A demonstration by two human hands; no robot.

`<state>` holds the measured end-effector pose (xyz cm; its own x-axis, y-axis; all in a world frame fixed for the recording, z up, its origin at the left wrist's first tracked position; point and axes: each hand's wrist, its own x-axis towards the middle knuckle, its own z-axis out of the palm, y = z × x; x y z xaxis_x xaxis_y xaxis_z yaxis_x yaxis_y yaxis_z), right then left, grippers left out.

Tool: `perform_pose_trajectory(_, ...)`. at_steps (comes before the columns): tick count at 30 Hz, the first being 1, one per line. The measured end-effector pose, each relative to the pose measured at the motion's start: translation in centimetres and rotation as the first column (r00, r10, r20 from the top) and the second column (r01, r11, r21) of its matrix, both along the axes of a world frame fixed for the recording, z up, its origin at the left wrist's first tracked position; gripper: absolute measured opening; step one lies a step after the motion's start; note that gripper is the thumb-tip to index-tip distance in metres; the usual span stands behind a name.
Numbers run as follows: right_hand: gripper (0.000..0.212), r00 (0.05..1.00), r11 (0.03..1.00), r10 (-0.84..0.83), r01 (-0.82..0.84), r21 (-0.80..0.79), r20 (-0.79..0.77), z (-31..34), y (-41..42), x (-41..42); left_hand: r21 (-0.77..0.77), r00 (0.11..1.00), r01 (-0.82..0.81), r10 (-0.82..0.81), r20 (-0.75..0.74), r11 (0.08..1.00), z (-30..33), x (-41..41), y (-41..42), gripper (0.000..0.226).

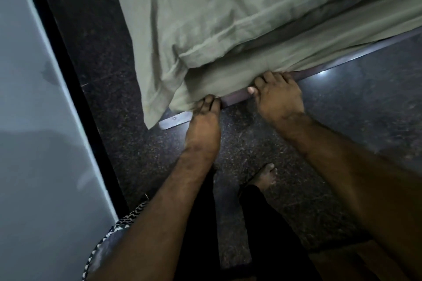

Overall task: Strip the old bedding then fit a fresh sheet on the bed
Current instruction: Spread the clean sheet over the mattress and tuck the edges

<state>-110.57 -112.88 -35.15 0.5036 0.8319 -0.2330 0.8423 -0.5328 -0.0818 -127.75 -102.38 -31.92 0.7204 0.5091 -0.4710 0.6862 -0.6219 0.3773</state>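
Your left hand and right hand pinch green sheet hem at bed frame; corner beside fingers untucked, tucking unfinished.

Two hands show, the left hand and the right hand, both at one green sheet. One bed frame, one bare foot, one wall.

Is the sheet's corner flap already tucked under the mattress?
No: the green sheet still hangs loose over the bed frame at the corner, while both hands work its lower edge.
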Motion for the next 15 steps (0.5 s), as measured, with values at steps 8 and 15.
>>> perform_pose_trajectory(8, 0.040, 1.000, 0.998, 0.005, -0.004, 0.055, -0.015, 0.0, 0.4, 1.3, -0.013, 1.000, 0.030, -0.030, -0.002, 0.999, 0.1, 0.6, 1.9, 0.047)
perform_pose_trajectory(15, 0.039, 0.836, 0.964, 0.138, 0.009, 0.264, -0.531, 0.1, -2.5, 5.5, -0.238, 0.991, -0.116, 0.097, -0.091, 0.964, 0.1, 5.4, 6.8, 0.050)
